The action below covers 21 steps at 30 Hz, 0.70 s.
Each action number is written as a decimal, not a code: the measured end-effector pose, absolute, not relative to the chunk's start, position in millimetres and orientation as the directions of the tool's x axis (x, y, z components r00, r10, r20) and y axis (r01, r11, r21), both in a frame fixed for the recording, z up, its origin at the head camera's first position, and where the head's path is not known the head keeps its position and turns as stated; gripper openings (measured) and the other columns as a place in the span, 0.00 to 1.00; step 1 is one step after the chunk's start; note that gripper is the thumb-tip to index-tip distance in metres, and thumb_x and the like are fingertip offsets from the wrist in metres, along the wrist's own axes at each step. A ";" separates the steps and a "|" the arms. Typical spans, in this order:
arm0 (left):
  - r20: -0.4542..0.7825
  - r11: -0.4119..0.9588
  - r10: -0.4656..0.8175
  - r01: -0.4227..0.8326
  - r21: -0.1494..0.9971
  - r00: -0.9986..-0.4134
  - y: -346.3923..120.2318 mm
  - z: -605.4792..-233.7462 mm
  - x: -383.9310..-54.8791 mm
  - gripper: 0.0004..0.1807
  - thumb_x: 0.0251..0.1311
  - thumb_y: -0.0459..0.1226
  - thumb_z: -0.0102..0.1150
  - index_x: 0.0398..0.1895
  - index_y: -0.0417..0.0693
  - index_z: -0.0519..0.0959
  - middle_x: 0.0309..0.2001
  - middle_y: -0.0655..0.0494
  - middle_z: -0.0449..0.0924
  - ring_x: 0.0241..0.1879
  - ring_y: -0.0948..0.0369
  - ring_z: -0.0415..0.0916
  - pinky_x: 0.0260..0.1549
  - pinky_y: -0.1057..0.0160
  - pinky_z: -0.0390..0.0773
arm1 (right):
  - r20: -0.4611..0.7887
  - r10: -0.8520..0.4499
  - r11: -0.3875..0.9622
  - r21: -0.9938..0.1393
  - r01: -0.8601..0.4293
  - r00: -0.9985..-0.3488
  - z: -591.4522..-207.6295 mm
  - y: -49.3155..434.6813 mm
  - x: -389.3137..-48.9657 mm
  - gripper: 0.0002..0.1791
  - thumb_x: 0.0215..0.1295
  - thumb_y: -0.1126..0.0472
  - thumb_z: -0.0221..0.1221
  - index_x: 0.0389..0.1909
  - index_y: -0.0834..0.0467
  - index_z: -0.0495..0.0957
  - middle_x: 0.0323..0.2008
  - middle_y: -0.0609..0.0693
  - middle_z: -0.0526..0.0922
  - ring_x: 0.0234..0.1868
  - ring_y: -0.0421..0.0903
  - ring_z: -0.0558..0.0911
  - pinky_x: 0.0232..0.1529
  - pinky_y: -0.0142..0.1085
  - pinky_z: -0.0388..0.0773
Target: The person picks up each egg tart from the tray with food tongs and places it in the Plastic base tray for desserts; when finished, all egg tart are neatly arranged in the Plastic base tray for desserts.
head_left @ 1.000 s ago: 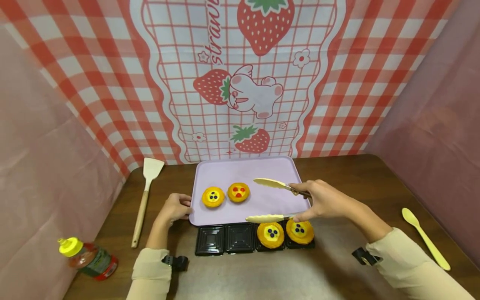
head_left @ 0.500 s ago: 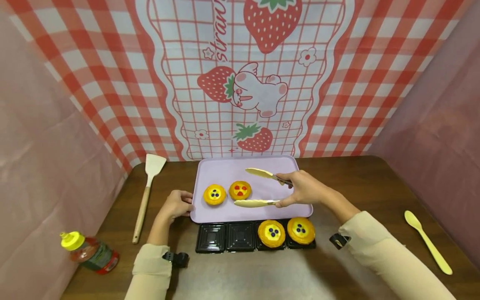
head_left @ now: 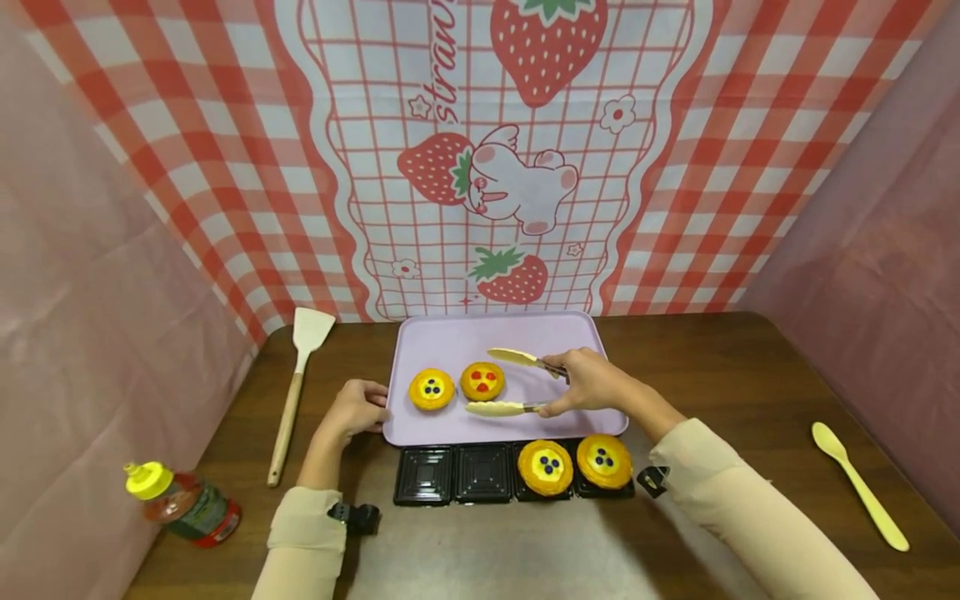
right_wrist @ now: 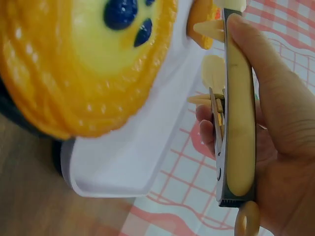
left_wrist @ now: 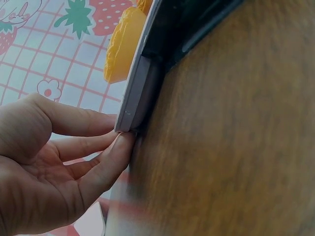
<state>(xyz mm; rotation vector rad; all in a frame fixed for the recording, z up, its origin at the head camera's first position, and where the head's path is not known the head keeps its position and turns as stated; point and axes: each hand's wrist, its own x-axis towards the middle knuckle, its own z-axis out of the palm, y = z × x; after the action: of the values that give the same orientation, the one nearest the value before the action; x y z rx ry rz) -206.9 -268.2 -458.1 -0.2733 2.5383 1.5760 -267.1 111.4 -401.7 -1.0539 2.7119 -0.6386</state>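
Note:
In the head view, my right hand (head_left: 588, 383) holds a pair of tongs (head_left: 513, 357) with cream tips, spread apart over the lilac tray (head_left: 540, 332). Between and just left of the tips sits a tart with red berries (head_left: 482, 382); I cannot tell whether they touch it. Beside it lies a blueberry tart (head_left: 432, 389). My left hand (head_left: 358, 408) pinches the tray's left edge between thumb and fingers, as the left wrist view shows. Two more blueberry tarts (head_left: 545, 467) sit in the right compartments of a black plastic container (head_left: 423, 476) in front of the tray.
A white spatula (head_left: 294, 392) with a wooden handle lies at the left. Nearer stands a squeeze bottle (head_left: 187, 506) with a yellow cap, against the pink side cloth. A pale yellow spoon (head_left: 858, 486) lies far right. Behind the tray hangs a strawberry-print cloth (head_left: 495, 192).
My right hand has carried the tongs left and over the tray, bringing the tips around the red-berry tart. The left hand keeps its hold on the tray's edge.

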 end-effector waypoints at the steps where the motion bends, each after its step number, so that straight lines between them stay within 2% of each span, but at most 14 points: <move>1: -0.218 0.435 -0.084 -0.232 0.870 -0.972 -268.2 -458.2 -206.8 0.24 0.47 0.19 0.62 0.52 0.22 0.74 0.37 0.37 0.77 0.26 0.57 0.76 0.24 0.59 0.85 | -0.002 -0.666 0.669 -0.445 -0.596 -0.746 -402.5 110.7 -267.2 0.47 0.45 0.44 0.77 0.61 0.70 0.74 0.36 0.58 0.85 0.23 0.40 0.66 0.29 0.35 0.70; 5: -0.213 0.445 -0.085 -0.229 0.866 -0.973 -268.1 -457.9 -206.8 0.24 0.47 0.19 0.62 0.52 0.21 0.74 0.38 0.37 0.77 0.27 0.56 0.76 0.25 0.58 0.85 | 0.018 -0.653 0.666 -0.461 -0.586 -0.757 -406.3 110.5 -268.7 0.41 0.48 0.47 0.76 0.58 0.70 0.77 0.43 0.58 0.86 0.28 0.42 0.72 0.30 0.35 0.71; 9: -0.208 0.445 -0.081 -0.222 0.867 -0.975 -267.7 -457.0 -207.0 0.24 0.47 0.19 0.62 0.52 0.21 0.74 0.38 0.37 0.76 0.27 0.56 0.76 0.25 0.57 0.85 | 0.022 -0.654 0.653 -0.490 -0.578 -0.756 -407.6 111.0 -268.6 0.37 0.50 0.50 0.76 0.57 0.68 0.79 0.39 0.56 0.86 0.25 0.41 0.70 0.27 0.33 0.69; 14: -0.217 0.438 -0.084 -0.232 0.869 -0.972 -267.5 -457.4 -206.4 0.24 0.47 0.19 0.61 0.52 0.22 0.74 0.38 0.37 0.76 0.27 0.56 0.76 0.25 0.58 0.85 | 0.011 -0.659 0.650 -0.496 -0.576 -0.752 -407.6 111.1 -268.5 0.36 0.51 0.50 0.75 0.57 0.68 0.79 0.33 0.54 0.84 0.23 0.40 0.67 0.24 0.31 0.65; 21: -0.213 0.428 -0.080 -0.227 0.875 -0.974 -268.1 -458.5 -206.7 0.24 0.46 0.18 0.61 0.51 0.21 0.74 0.37 0.38 0.76 0.27 0.56 0.76 0.24 0.58 0.85 | 0.020 -0.675 0.637 -0.490 -0.595 -0.738 -401.9 115.0 -265.7 0.36 0.53 0.49 0.74 0.57 0.69 0.78 0.40 0.56 0.85 0.27 0.42 0.72 0.27 0.32 0.69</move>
<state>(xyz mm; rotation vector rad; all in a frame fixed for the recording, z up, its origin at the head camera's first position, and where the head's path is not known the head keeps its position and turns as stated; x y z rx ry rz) -206.7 -268.1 -458.5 -0.2738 2.5344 1.5857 -265.7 115.0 -401.9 -1.0525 2.6899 -0.7154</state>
